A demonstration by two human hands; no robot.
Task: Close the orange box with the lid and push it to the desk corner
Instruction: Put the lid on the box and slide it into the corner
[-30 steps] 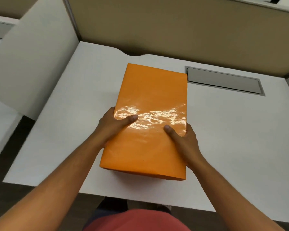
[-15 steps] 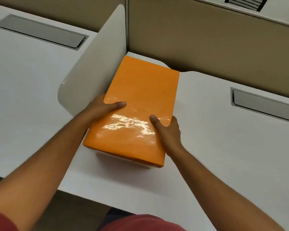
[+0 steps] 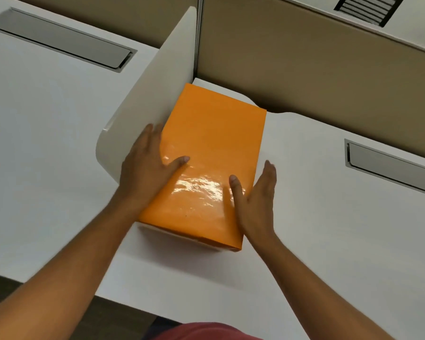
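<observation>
The orange box [image 3: 214, 143] lies shut under its glossy orange lid on the white desk [image 3: 317, 217]. Its far end reaches into the back left corner and its left side runs along the white side divider [image 3: 152, 89]. My left hand [image 3: 145, 168] sits at the box's left edge, fingers stretched out between box and divider, thumb resting on the lid. My right hand [image 3: 255, 202] is at the right edge with its fingers straight and a little off the side wall, thumb over the lid. Neither hand grips the box.
A tan back panel [image 3: 304, 82] closes the desk behind the box. A grey cable hatch [image 3: 390, 168] is set into the desk at the right. Beyond the divider lies a neighbouring desk [image 3: 35, 119] with its own hatch [image 3: 59, 40].
The box has slid forward and left into the corner against the divider. Both hands, which clasped its sides, have loosened and spread their fingers.
</observation>
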